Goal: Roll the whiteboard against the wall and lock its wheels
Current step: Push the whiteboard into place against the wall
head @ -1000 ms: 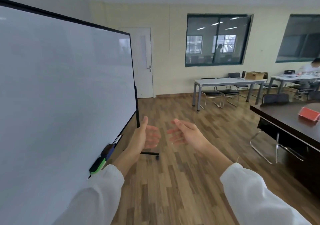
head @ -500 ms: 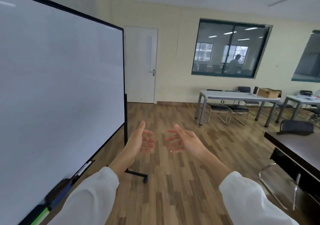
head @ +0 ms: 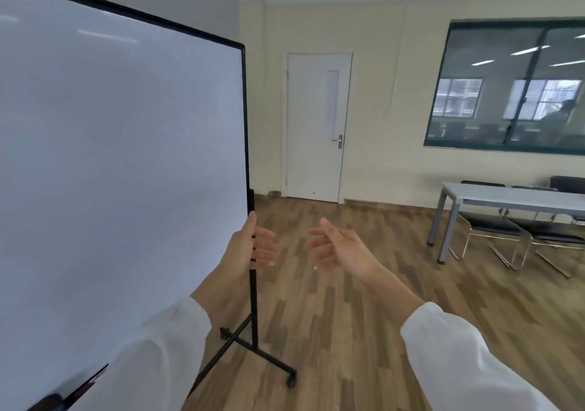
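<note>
One whiteboard [head: 120,157] fills the left half of the view. It stands upright on its frame with its face turned toward the person, and a grey wall [head: 190,2] shows above and behind it, so the push probably has to go away from the body and to the left. Its long edge on this side runs vertically and continues down as one black post [head: 253,299], the only upright in view. At the floor the post meets one foot bar [head: 262,355], which runs near to far. Of the two hands, the left hand [head: 250,249] is the nearer. It lies at the post just below the board's corner, thumb pointing up along the edge and fingers reaching past the post, spread and not curled round it. Whether the palm presses the metal cannot be told. The right hand [head: 338,249] hovers well apart to the right, palm turned inward, fingers loose, holding nothing. Two casters show, one at the bar's near end [head: 291,381] and one at its far end [head: 224,334]. Whether they are locked is too small to tell.
</note>
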### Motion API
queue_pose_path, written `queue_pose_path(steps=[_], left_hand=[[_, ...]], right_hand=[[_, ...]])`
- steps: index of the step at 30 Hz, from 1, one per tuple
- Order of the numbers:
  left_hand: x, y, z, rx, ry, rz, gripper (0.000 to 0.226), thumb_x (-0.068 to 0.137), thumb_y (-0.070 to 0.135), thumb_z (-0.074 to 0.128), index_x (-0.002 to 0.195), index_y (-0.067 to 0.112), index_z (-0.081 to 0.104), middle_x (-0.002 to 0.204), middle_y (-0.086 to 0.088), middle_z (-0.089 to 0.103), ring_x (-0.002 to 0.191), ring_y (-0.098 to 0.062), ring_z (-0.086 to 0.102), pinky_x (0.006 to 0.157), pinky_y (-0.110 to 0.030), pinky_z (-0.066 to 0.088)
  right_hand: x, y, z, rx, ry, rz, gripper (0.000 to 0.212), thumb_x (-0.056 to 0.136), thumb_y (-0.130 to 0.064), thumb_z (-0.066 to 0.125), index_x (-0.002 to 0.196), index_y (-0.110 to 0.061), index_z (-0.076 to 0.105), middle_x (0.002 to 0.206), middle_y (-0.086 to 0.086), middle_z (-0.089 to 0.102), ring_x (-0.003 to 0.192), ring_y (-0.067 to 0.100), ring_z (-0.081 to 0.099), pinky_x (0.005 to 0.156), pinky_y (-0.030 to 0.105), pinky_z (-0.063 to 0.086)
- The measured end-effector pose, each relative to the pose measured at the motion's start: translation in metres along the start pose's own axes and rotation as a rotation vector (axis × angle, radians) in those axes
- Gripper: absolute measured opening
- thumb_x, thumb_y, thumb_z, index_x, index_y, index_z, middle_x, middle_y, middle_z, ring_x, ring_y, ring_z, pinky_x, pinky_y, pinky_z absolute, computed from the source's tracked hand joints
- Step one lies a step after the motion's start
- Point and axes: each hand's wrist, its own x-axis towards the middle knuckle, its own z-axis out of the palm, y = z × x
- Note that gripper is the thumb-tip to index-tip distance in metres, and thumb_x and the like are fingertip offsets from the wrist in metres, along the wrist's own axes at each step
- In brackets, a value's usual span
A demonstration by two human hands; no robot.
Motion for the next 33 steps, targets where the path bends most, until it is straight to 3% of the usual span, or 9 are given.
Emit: queue_pose_path(steps=[3,6,11,15,18,23,28,31,33], left_hand=[[0.047,-0.001,0.031,-0.037,0.093,-0.005,0.069,0.104,0.057,0.037,0.114,-0.004,0.067,0.104,-0.029,0.068,0.088,-0.04,0.067,0.064,-0.037,0.061],[0.089,0.003,0.065,-0.079,0.227,-0.066,0.067,0.103,0.058,0.038,0.115,-0.002,0.066,0.105,-0.027,0.07,0.089,-0.04,0.067,0.066,-0.039,0.06],[0.165,0.014,0.099,-0.061,0.365,-0.106,0.058,0.105,0.053,0.039,0.104,0.003,0.067,0.091,-0.018,0.071,0.078,-0.034,0.068,0.073,-0.04,0.057],[0.227,0.01,0.113,-0.038,0.459,-0.106,0.057,0.106,0.052,0.038,0.112,0.003,0.067,0.101,-0.021,0.072,0.084,-0.034,0.068,0.077,-0.037,0.055],[0.289,0.0,0.12,-0.027,0.504,-0.118,0.057,0.106,0.053,0.037,0.121,0.006,0.066,0.115,-0.022,0.07,0.09,-0.031,0.066,0.078,-0.038,0.051],[0.377,-0.017,0.108,-0.126,0.601,-0.117,0.063,0.105,0.059,0.031,0.124,0.009,0.065,0.112,-0.017,0.07,0.098,-0.032,0.065,0.084,-0.041,0.049],[0.434,-0.025,0.079,-0.158,0.704,-0.12,0.075,0.1,0.07,0.023,0.117,0.011,0.066,0.107,-0.015,0.071,0.098,-0.034,0.068,0.097,-0.05,0.051],[0.459,-0.035,0.066,-0.038,0.789,-0.079,0.078,0.089,0.081,0.03,0.121,0.018,0.062,0.115,-0.011,0.068,0.105,-0.031,0.066,0.1,-0.05,0.05],[0.473,-0.046,0.059,0.328,0.82,-0.026,0.085,0.077,0.091,0.036,0.132,0.029,0.053,0.129,-0.004,0.062,0.116,-0.026,0.062,0.098,-0.04,0.048]], right_hand=[[0.067,0.01,-0.034,0.019,-0.085,-0.015,0.05,0.103,-0.053,0.046,0.116,-0.012,0.073,0.099,0.008,0.08,0.079,0.027,0.075,0.083,0.049,0.063],[0.129,0.014,-0.067,-0.014,-0.179,0.015,0.053,0.105,-0.05,0.044,0.123,-0.008,0.07,0.104,0.012,0.079,0.085,0.028,0.074,0.088,0.051,0.061],[0.219,0.01,-0.107,-0.039,-0.286,-0.007,0.052,0.105,-0.051,0.043,0.125,-0.011,0.07,0.106,0.009,0.079,0.086,0.019,0.074,0.088,0.041,0.063],[0.287,0.02,-0.116,-0.073,-0.381,-0.034,0.052,0.106,-0.051,0.039,0.13,-0.015,0.067,0.107,0.003,0.078,0.096,0.021,0.075,0.089,0.036,0.062],[0.347,0.03,-0.112,-0.075,-0.448,-0.033,0.052,0.106,-0.054,0.036,0.132,-0.02,0.065,0.109,0.0,0.078,0.092,0.016,0.077,0.08,0.027,0.062],[0.44,0.031,-0.087,-0.077,-0.536,0.0,0.053,0.106,-0.053,0.033,0.133,-0.018,0.061,0.113,0.005,0.076,0.095,0.023,0.077,0.093,0.041,0.061],[0.528,0.021,-0.056,-0.107,-0.623,0.0,0.053,0.106,-0.055,0.033,0.132,-0.019,0.062,0.111,0.003,0.077,0.094,0.023,0.077,0.094,0.043,0.06],[0.577,0.013,-0.032,-0.058,-0.677,0.01,0.054,0.105,-0.056,0.035,0.134,-0.018,0.062,0.111,0.005,0.077,0.094,0.024,0.077,0.09,0.042,0.062],[0.608,0.01,-0.012,-0.035,-0.714,0.005,0.054,0.105,-0.057,0.037,0.134,-0.018,0.062,0.111,0.005,0.077,0.096,0.025,0.077,0.091,0.043,0.062]])
